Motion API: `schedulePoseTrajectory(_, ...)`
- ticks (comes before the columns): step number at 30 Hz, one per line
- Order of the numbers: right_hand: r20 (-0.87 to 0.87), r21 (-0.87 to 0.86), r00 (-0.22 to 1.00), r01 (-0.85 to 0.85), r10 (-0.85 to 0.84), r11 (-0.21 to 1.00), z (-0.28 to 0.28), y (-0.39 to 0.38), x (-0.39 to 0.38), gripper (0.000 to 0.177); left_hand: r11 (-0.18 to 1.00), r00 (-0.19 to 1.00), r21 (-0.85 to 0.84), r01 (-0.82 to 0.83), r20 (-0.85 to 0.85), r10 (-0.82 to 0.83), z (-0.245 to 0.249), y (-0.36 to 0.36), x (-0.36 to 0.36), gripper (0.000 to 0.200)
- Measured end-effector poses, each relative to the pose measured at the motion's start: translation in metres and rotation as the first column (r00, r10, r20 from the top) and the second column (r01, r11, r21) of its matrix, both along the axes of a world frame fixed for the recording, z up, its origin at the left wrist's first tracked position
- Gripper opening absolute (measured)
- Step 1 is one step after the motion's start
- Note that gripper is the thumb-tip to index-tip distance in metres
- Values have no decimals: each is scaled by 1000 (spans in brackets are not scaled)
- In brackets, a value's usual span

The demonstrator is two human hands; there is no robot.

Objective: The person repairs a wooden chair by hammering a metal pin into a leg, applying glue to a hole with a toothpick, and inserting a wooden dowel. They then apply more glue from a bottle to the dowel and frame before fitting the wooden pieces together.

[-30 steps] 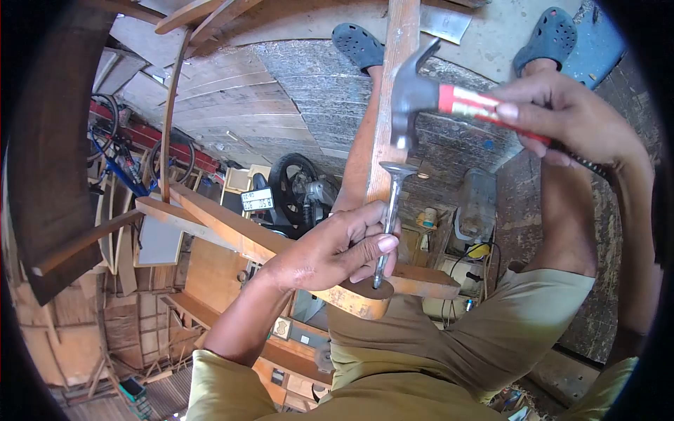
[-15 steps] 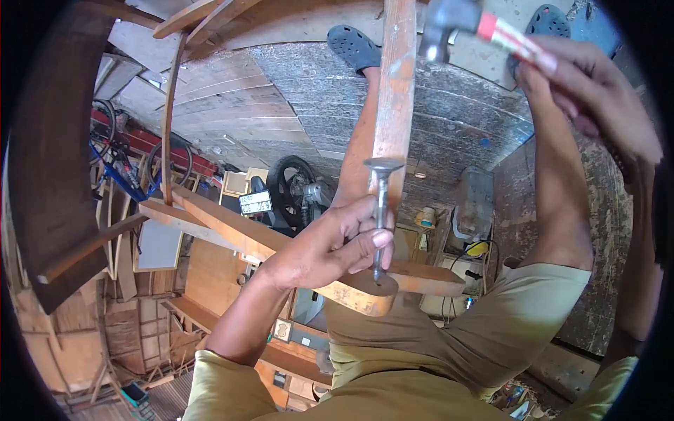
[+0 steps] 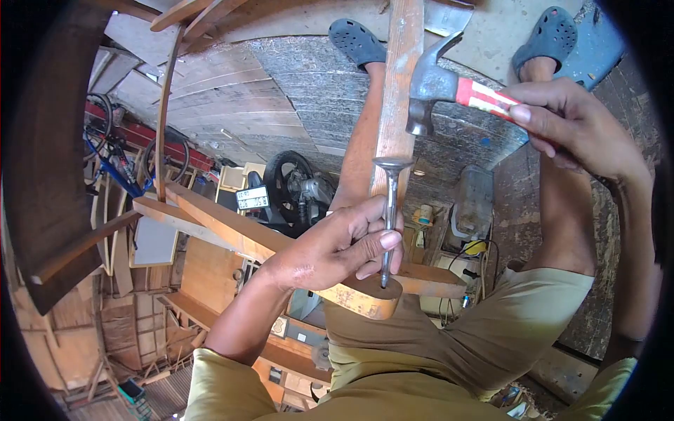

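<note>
My left hand [image 3: 337, 245] is closed around the stem of an engine valve [image 3: 392, 186], held upright with its flat round head on top. The valve's lower tip meets a dark hole near the rounded end of a wooden piece [image 3: 361, 302]. My right hand [image 3: 583, 130] grips a claw hammer [image 3: 433, 85] by its red-and-white handle. The hammer's striking face points down, a short gap above the valve head and slightly to its right. My fingers cover the middle of the stem.
A long wooden beam [image 3: 400, 91] runs away from me between my legs. Beyond the wooden frame's left side stand a motorcycle wheel [image 3: 286, 186] and a blue bicycle [image 3: 116, 172]. A clear plastic container [image 3: 474, 200] and dark cables lie right of centre.
The hammer has come down and to the left, nearer the valve head. My left hand and the valve stay nearly in place, with a slight shift of the view.
</note>
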State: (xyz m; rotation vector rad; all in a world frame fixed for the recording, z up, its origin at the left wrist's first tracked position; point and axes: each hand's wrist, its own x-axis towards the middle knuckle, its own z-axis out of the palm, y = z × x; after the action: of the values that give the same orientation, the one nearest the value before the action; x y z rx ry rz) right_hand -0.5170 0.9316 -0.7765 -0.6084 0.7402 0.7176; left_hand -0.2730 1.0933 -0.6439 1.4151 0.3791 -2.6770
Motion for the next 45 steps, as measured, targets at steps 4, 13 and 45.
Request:
schedulePoseTrajectory(4,-7,-20,1000,15,-15,1000,1,0,3,36,1000,1000,-9,10,-16,-10,-1,-1,0,19)
schedulePoseTrajectory(13,92,-78,994,-54,61,996,1,-9,8,40,1000,999,-17,7,-40,-8,-2,1,-1,20)
schedulePoseTrajectory(45,-59,-189,997,31,-43,981,1,5,-21,45,1000,999,-26,-10,-45,9,-14,2,-8,24)
